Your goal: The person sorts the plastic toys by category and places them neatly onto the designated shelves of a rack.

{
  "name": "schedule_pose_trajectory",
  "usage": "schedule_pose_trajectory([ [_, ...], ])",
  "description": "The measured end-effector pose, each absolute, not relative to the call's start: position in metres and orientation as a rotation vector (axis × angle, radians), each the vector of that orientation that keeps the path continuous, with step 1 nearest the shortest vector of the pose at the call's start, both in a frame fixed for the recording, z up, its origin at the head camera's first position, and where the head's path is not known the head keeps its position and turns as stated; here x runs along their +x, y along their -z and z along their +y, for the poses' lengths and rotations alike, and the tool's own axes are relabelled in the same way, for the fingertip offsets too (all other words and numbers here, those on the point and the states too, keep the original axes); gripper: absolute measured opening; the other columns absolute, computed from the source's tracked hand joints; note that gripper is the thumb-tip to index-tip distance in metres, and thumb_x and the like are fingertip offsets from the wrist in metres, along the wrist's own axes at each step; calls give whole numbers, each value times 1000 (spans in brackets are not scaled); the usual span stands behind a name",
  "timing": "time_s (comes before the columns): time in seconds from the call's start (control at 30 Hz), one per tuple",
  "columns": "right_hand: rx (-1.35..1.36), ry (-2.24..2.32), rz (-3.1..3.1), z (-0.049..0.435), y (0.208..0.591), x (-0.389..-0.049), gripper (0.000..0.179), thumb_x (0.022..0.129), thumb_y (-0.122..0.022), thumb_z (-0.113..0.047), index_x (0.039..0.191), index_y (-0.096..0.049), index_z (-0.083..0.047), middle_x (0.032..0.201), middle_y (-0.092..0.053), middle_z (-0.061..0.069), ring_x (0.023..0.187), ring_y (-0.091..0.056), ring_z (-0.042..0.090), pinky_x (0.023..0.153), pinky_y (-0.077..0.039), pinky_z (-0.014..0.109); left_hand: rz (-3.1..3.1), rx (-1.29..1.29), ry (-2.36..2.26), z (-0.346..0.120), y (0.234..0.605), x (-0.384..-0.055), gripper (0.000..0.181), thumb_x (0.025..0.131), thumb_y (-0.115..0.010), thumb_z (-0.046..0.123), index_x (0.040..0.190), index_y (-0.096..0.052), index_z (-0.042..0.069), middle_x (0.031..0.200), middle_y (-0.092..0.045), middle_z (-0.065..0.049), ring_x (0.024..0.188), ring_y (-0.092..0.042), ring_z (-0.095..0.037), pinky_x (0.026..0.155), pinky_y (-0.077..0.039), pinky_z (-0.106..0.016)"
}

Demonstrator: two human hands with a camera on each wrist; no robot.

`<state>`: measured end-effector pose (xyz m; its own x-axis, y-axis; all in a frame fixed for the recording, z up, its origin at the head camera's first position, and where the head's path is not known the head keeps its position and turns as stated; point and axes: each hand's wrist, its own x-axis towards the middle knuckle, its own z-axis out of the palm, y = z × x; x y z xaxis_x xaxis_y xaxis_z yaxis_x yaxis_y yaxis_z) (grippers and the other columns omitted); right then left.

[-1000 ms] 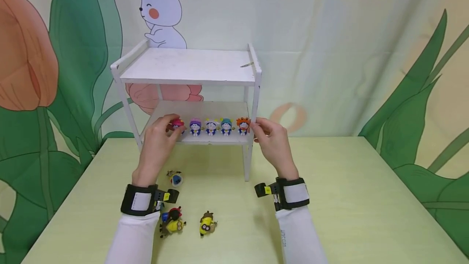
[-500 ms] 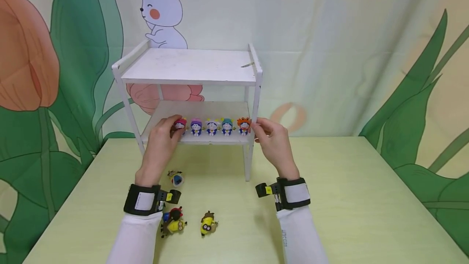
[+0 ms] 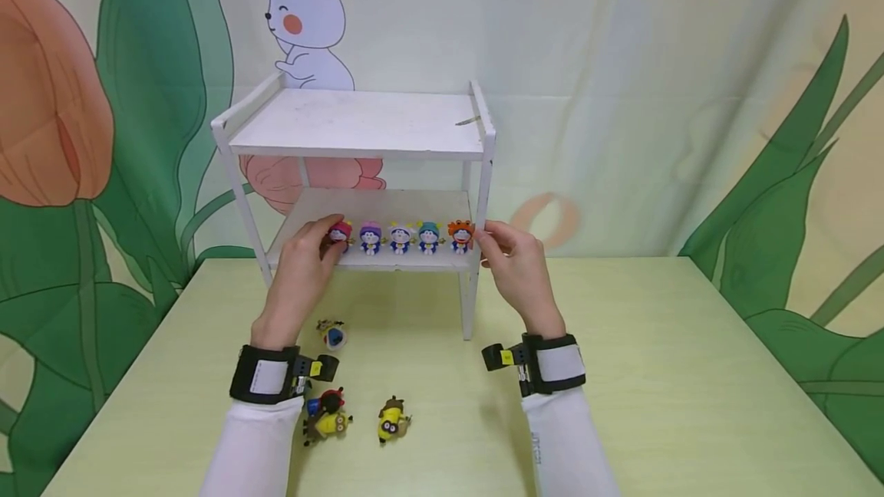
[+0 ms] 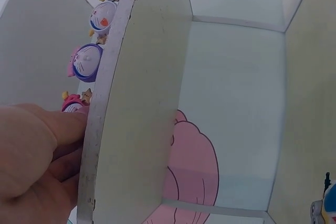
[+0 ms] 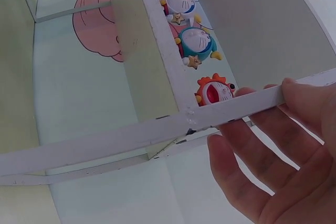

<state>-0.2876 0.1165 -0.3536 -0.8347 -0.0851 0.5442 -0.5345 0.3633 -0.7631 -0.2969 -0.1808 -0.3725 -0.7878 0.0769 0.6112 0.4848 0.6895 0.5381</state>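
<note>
In the head view my left hand (image 3: pixel 304 259) pinches the figurine in a pink-red hat (image 3: pixel 340 233) at the left end of a row on the lower shelf (image 3: pixel 387 204). Three more figurines stand beside it, in purple (image 3: pixel 371 236), white (image 3: pixel 400 236) and teal (image 3: pixel 428 236) hats. An orange-hatted figurine (image 3: pixel 460 235) ends the row at the right post. My right hand (image 3: pixel 519 274) has its thumb and fingers around that post (image 5: pixel 220 111). Its fingertips come right up to the orange-hatted figurine in the right wrist view. The left wrist view shows the pink-red-hatted figurine partly hidden behind my fingers.
The white two-tier rack has an upper board (image 3: pixel 359 121) above the row. On the table (image 3: pixel 663 374) lie a yellow figurine (image 3: pixel 391 420), a cluster of figurines (image 3: pixel 328 422) near my left wrist, and a white-and-blue figurine (image 3: pixel 334 336) by the rack's front. A printed curtain (image 3: pixel 621 113) hangs behind.
My left hand has shifted slightly right with the pink-red-hatted figurine, bringing it closer to the purple-hatted one. My right hand stays at the post.
</note>
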Motion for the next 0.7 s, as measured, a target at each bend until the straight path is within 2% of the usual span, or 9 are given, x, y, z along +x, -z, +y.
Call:
schedule_pose_trajectory([
  [0.17, 547, -1486, -2210, 113, 356, -288, 24, 99, -60, -17, 113, -70, -1, 99, -71, 13, 76, -66, 26, 72, -57, 47, -2365, -410, 977, -186, 371, -293, 44, 94, -64, 2, 135, -53, -2, 121, -59, -25, 101, -62, -37, 84, -53, -48],
  [0.33, 556, -1488, -2213, 111, 358, -288, 24, 99, -59, -17, 113, -70, 0, 99, -71, 14, 77, -66, 26, 72, -57, 47, -2380, -403, 957, -191, 369, -289, 50, 92, -68, 4, 138, -50, 0, 130, -55, -25, 119, -54, -42, 94, -46, -54],
  [0.43, 562, -1480, -2222, 111, 358, -287, 25, 100, -59, -17, 114, -70, 0, 100, -71, 14, 78, -66, 25, 73, -57, 45, -2376, -413, 922, -194, 366, -285, 52, 90, -70, 5, 138, -51, 0, 134, -53, -26, 124, -49, -42, 100, -41, -55],
  [0.57, 569, -1454, -2223, 112, 356, -287, 25, 100, -59, -16, 114, -69, 1, 101, -71, 15, 80, -67, 26, 71, -58, 42, -2352, -435, 889, -193, 361, -279, 51, 90, -71, 8, 136, -52, -1, 135, -53, -24, 126, -48, -40, 102, -39, -53],
  [0.7, 561, -1441, -2218, 115, 354, -288, 24, 100, -59, -15, 114, -70, 1, 101, -71, 16, 79, -67, 25, 70, -58, 41, -2312, -449, 876, -191, 353, -268, 47, 92, -70, 10, 134, -54, 0, 132, -54, -22, 121, -52, -39, 98, -44, -52],
])
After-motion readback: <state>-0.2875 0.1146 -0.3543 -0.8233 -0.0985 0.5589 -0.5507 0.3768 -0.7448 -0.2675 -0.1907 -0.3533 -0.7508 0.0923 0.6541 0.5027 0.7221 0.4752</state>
